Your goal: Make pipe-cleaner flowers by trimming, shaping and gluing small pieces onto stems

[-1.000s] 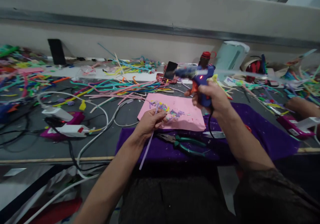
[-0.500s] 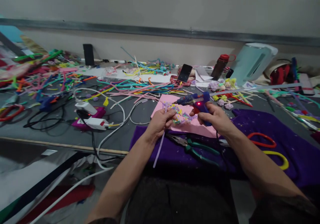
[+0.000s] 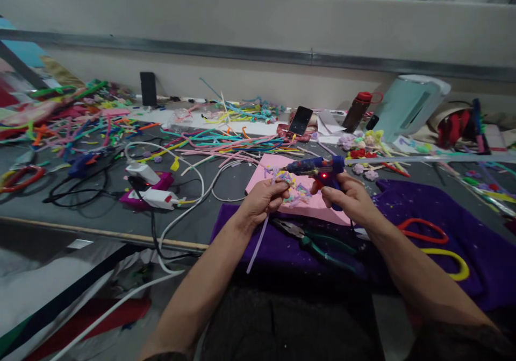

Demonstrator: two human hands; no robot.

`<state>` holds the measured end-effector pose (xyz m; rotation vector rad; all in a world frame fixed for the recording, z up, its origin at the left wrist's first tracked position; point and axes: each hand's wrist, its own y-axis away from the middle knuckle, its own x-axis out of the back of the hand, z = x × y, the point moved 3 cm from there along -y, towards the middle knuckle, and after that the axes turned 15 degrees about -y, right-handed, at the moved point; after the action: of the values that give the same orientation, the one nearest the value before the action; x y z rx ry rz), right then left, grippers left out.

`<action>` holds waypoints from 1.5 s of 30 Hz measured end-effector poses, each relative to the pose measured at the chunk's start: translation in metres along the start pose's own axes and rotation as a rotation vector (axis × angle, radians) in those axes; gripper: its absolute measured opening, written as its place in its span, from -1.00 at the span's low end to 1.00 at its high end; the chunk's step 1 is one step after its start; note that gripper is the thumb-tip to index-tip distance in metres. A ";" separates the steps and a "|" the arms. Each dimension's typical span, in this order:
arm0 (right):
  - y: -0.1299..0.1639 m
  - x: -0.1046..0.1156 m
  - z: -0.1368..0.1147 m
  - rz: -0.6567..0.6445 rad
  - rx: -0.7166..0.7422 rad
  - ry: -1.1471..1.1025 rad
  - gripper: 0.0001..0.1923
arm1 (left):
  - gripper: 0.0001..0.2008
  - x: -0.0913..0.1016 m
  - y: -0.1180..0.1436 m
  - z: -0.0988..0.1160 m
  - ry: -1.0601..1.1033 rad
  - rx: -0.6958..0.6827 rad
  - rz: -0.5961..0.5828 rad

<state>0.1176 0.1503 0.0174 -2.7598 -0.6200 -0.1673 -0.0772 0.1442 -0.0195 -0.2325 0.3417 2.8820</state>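
Note:
My right hand (image 3: 347, 197) grips a blue glue gun (image 3: 318, 167) with a red light lit, its nozzle pointing left. My left hand (image 3: 264, 200) pinches a pale purple pipe cleaner (image 3: 258, 240) whose long end hangs down toward me; its upper end sits right by the nozzle. Both hands hover over a pink sheet (image 3: 282, 175) scattered with small coloured bits, which lies on a purple cloth (image 3: 423, 216). Green-handled pliers (image 3: 318, 242) rest on the cloth just below my hands.
Heaps of coloured pipe cleaners (image 3: 217, 140) cover the grey bench (image 3: 60, 216). White cables and a power strip (image 3: 151, 191) lie at left. A phone (image 3: 300, 120), a bottle (image 3: 357, 111) and a pale appliance (image 3: 407, 105) stand behind. Red and yellow loops (image 3: 439, 242) lie on the cloth at right.
My right hand brought the glue gun down from up in the air to just over the pink sheet, nozzle next to the pipe cleaner in my left hand. The view shifted left.

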 end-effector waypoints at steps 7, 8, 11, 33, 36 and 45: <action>0.003 -0.002 -0.008 0.002 0.068 0.199 -0.74 | -0.82 0.000 -0.001 0.000 -0.001 -0.006 -0.008; 0.003 -0.003 -0.007 0.003 0.071 0.196 -0.74 | -0.82 0.000 -0.001 -0.001 -0.003 -0.009 -0.012; 0.004 -0.004 -0.005 0.017 0.076 0.192 -0.74 | -0.81 0.001 -0.002 -0.003 -0.012 -0.011 -0.025; 0.004 -0.008 -0.005 -0.013 0.089 0.255 -0.78 | -0.81 -0.001 0.001 0.000 -0.048 -0.029 -0.022; 0.005 -0.010 -0.006 -0.041 0.083 0.257 -0.79 | -0.80 -0.002 0.002 0.001 -0.048 -0.033 -0.019; 0.005 -0.006 -0.003 -0.008 0.085 0.234 -0.78 | -0.82 -0.001 0.002 0.001 -0.039 -0.020 -0.006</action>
<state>0.1143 0.1432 0.0179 -2.6045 -0.5623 -0.4481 -0.0770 0.1419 -0.0183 -0.1800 0.3046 2.8807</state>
